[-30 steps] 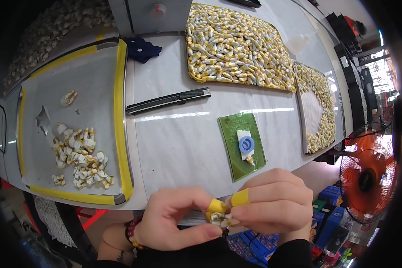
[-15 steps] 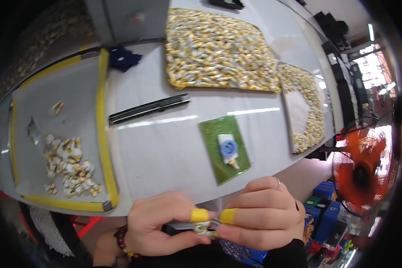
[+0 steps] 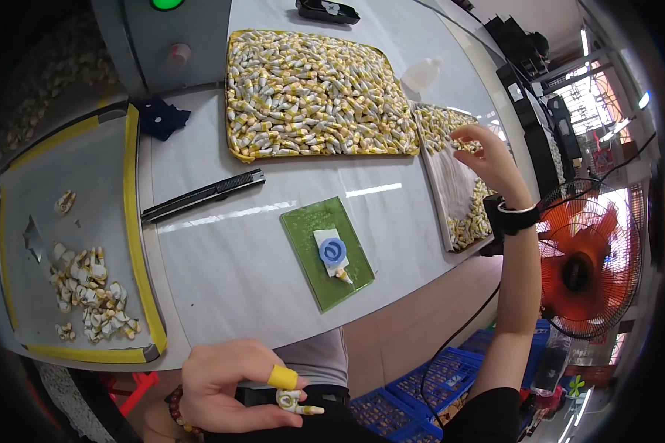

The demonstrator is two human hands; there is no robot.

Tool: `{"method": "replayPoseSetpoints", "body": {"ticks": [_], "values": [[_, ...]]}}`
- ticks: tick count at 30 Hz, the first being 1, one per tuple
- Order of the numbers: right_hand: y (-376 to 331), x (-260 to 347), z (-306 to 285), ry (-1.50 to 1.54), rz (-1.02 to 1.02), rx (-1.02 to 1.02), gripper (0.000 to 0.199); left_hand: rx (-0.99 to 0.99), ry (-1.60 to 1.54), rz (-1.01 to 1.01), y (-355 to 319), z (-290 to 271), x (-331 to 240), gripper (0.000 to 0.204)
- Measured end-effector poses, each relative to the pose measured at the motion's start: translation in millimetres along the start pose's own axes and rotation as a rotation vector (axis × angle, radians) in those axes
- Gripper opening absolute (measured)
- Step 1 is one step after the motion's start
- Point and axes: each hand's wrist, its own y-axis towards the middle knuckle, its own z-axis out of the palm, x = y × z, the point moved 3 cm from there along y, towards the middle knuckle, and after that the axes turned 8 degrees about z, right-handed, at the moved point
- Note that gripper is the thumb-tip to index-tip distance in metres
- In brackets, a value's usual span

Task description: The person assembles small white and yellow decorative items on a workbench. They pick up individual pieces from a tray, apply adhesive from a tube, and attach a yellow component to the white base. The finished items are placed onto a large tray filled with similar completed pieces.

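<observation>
Near the front edge of the table, my left hand (image 3: pixel 233 384) pinches a small white-and-yellow twisted piece (image 3: pixel 290 401) between thumb and forefinger. A yellow band wraps that forefinger. My right hand (image 3: pixel 488 155) is stretched out over the right-hand tray (image 3: pixel 451 184), which holds many similar slender pieces around a bare patch. Its fingers are bent and apart, with nothing visible between them. On the table between my hands lies a green mat (image 3: pixel 310 225) with a round blue part (image 3: pixel 332 252) on a white slip and one small piece beside it.
A larger tray (image 3: pixel 233 151) full of such pieces lies at the back. At left, a yellow-edged tray (image 3: pixel 131 221) holds a loose heap. A black utility knife (image 3: pixel 203 196) rests between. Orange fan (image 3: pixel 580 258) stands at right, blue crates (image 3: pixel 432 380) below.
My right hand has left my left hand and moved up and right to over the right-hand tray. The left hand still grips its piece. The whole view has shifted.
</observation>
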Motion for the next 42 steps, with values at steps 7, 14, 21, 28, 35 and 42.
{"method": "replayPoseSetpoints", "body": {"ticks": [7,14,21,28,35,42], "values": [[23.1,-16.4,23.2,0.017,-0.053,0.042,0.016,-0.027,-0.031,0.019,0.3,-6.6,0.4,0.031],[3.6,10.6,19.9,0.054,-0.162,-0.119,0.010,-0.057,-0.076,0.022,-1.6,-9.7,0.7,0.035],[-64.4,121.7,34.1,0.230,-0.354,-0.058,0.017,-0.075,-0.168,-0.004,-2.9,-15.7,0.4,0.035],[-95.0,161.5,60.7,0.374,-0.432,0.187,0.019,-0.018,-0.164,0.081,-3.5,-16.7,-1.1,0.036],[-99.6,159.6,64.3,0.304,-0.431,0.144,0.020,-0.049,-0.132,0.033,-3.1,-17.4,-2.3,0.036],[-99.8,159.6,68.0,0.228,-0.486,0.021,0.021,0.010,-0.141,0.085,0.0,-18.7,-5.0,0.035]]}}
